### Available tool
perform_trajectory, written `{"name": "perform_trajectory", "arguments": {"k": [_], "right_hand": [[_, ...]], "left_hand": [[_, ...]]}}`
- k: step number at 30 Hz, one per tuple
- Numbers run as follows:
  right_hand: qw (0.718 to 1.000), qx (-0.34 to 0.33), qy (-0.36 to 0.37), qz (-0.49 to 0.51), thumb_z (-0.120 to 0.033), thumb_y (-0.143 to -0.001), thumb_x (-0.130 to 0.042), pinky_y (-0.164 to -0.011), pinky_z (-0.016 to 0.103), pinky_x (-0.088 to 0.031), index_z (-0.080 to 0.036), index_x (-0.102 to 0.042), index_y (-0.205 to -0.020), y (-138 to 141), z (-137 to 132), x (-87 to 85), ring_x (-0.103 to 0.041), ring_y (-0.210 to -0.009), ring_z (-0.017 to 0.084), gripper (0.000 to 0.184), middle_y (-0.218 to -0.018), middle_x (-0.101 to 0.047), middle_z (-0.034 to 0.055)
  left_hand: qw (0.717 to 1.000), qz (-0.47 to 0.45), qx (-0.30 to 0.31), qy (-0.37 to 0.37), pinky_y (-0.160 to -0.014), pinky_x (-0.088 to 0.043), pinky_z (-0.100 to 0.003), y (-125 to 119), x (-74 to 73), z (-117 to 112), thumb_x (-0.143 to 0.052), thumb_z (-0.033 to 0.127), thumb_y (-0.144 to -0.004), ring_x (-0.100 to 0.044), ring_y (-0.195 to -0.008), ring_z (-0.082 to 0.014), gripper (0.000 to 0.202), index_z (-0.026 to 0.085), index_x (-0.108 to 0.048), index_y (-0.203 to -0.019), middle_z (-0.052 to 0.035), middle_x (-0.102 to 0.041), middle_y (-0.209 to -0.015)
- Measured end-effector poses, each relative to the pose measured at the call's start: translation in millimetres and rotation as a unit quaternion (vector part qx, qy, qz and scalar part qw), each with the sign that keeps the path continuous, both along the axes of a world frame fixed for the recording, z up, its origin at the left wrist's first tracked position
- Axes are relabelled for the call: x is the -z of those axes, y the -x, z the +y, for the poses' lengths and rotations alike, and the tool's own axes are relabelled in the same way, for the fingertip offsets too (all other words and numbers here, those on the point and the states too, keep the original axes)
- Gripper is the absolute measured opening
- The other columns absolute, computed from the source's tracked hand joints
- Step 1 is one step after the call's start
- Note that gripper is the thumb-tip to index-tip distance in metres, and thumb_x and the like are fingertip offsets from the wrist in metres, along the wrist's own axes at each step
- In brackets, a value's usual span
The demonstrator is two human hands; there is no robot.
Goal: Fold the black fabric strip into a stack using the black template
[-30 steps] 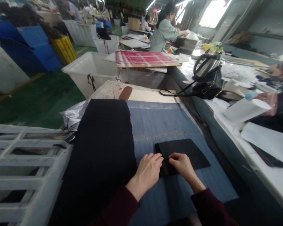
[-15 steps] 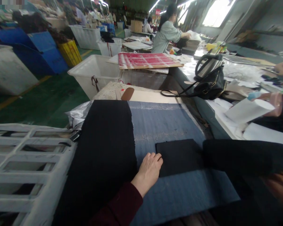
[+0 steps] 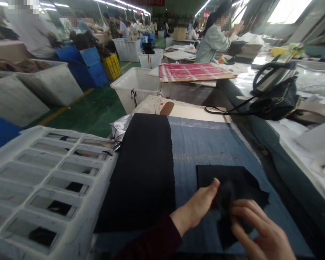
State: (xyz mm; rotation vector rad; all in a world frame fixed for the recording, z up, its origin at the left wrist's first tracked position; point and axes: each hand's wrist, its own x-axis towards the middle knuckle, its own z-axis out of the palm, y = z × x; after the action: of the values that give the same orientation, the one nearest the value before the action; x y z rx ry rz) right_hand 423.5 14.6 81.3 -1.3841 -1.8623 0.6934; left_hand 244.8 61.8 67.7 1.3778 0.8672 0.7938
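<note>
A small piece of black fabric [image 3: 226, 196], blurred and bent, is between my two hands over the blue-grey mat. My left hand [image 3: 196, 207] pinches its left side with the thumb on top; the other fingers are mostly hidden. Curled fingers of my right hand [image 3: 262, 225] grip its right side. Beneath and behind them lies a flat black fabric piece [image 3: 209, 173] on the mat [image 3: 203, 141], its right end uneven. Along the mat's left side stretches a long black fabric panel [image 3: 146, 166] with a frayed right edge.
To the left stands a white slatted rack [image 3: 51, 173] with black pieces inside. A red patterned board [image 3: 195, 71] sits beyond the mat, near a white bin [image 3: 135, 86]. On the right bench are a black handbag [image 3: 276, 103] and papers. A person [image 3: 212, 39] stands further back.
My right hand has come in from the blurred right edge to meet my left. Both hands now hold a black piece above the flat one. The view has turned left.
</note>
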Motion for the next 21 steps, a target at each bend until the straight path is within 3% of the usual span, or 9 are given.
{"name": "perform_trajectory", "arguments": {"k": [2, 4, 7, 9, 11, 13, 16, 18, 21], "right_hand": [[0.995, -0.048, -0.035, -0.081, -0.025, -0.077, -0.065, -0.075, 0.041, -0.050, -0.028, -0.066, -0.088, 25, -1, 10.1, -0.056, -0.096, 0.029, 0.012, -0.101, -0.062, 0.0099], [0.989, -0.073, -0.040, -0.121, -0.018, -0.079, -0.058, -0.080, 0.042, -0.050, -0.026, -0.065, -0.086, 42, -1, 19.3, -0.056, -0.097, 0.027, 0.013, -0.100, -0.062, 0.0087], [0.988, -0.095, 0.021, -0.117, -0.017, -0.082, -0.053, -0.090, 0.042, -0.048, -0.024, -0.063, -0.089, 45, 8, 22.4, -0.054, -0.108, 0.025, 0.014, -0.115, -0.059, 0.0086], [0.989, -0.091, 0.055, -0.103, -0.023, -0.087, -0.051, -0.098, 0.040, -0.045, -0.024, -0.062, -0.098, 34, 26, 17.3, -0.052, -0.116, 0.024, 0.016, -0.126, -0.056, 0.0080], [0.988, -0.080, 0.076, -0.111, -0.031, -0.091, -0.048, -0.103, 0.039, -0.041, -0.025, -0.060, -0.112, 19, 51, 12.6, -0.051, -0.120, 0.022, 0.025, -0.129, -0.057, 0.0073], [0.983, -0.069, 0.098, -0.140, -0.037, -0.093, -0.045, -0.103, 0.039, -0.041, -0.025, -0.060, -0.118, 3, 79, 14.7, -0.054, -0.117, 0.021, 0.032, -0.124, -0.061, 0.0067], [0.980, -0.032, 0.109, -0.165, -0.042, -0.092, -0.045, -0.100, 0.040, -0.044, -0.022, -0.066, -0.109, -23, 112, 34.1, -0.061, -0.107, 0.022, 0.034, -0.112, -0.068, 0.0079], [0.982, -0.007, 0.102, -0.161, -0.043, -0.091, -0.045, -0.100, 0.041, -0.045, -0.021, -0.069, -0.102, -37, 123, 52.0, -0.061, -0.106, 0.023, 0.035, -0.110, -0.069, 0.0088], [0.985, 0.017, 0.099, -0.143, -0.045, -0.092, -0.041, -0.103, 0.041, -0.043, -0.021, -0.069, -0.101, -52, 125, 70.4, -0.059, -0.112, 0.023, 0.038, -0.119, -0.066, 0.0096]], "left_hand": [[0.989, -0.117, -0.015, 0.086, -0.092, -0.046, -0.037, 9, -1.0, -18, -0.013, 0.056, -0.096, -0.062, -0.102, -0.0206, 0.066, 0.015, -0.056, -0.124, -0.0091, -0.067, -0.112], [0.975, -0.152, -0.072, 0.147, -0.093, -0.046, -0.035, 18, 7.2, -31, -0.042, 0.052, -0.093, -0.062, -0.105, -0.0224, 0.051, 0.013, -0.059, -0.120, -0.0095, -0.068, -0.113], [0.976, -0.026, -0.163, 0.141, -0.085, -0.049, -0.032, 26, 27.6, -38, -0.053, 0.041, -0.089, -0.064, -0.097, -0.0229, 0.033, 0.014, -0.066, -0.102, -0.0088, -0.071, -0.102], [0.983, 0.089, -0.147, 0.061, -0.078, -0.049, -0.032, 25, 36.2, -38, -0.042, 0.036, -0.094, -0.066, -0.088, -0.0216, 0.031, 0.017, -0.067, -0.097, -0.0074, -0.072, -0.095], [0.978, 0.187, -0.073, -0.047, -0.074, -0.048, -0.031, 22, 35.6, -38, -0.037, 0.029, -0.095, -0.067, -0.083, -0.0211, 0.030, 0.020, -0.065, -0.095, -0.0059, -0.072, -0.091], [0.950, 0.259, 0.016, -0.173, -0.071, -0.047, -0.031, 17, 27.4, -40, -0.040, 0.024, -0.092, -0.067, -0.080, -0.0213, 0.023, 0.020, -0.063, -0.092, -0.0048, -0.071, -0.088], [0.884, 0.270, 0.120, -0.362, -0.065, -0.046, -0.031, 13, 10.9, -45, -0.049, 0.025, -0.088, -0.064, -0.071, -0.0200, 0.012, 0.020, -0.059, -0.090, -0.0029, -0.069, -0.081], [0.853, 0.249, 0.118, -0.443, -0.060, -0.044, -0.029, 18, 1.6, -50, -0.048, 0.027, -0.090, -0.062, -0.065, -0.0175, 0.015, 0.019, -0.059, -0.097, -0.0010, -0.068, -0.076], [0.846, 0.229, 0.058, -0.479, -0.054, -0.040, -0.027, 39, -12.1, -59, -0.043, 0.022, -0.095, -0.061, -0.060, -0.0133, 0.023, 0.020, -0.058, -0.112, 0.0011, -0.070, -0.076]]}}
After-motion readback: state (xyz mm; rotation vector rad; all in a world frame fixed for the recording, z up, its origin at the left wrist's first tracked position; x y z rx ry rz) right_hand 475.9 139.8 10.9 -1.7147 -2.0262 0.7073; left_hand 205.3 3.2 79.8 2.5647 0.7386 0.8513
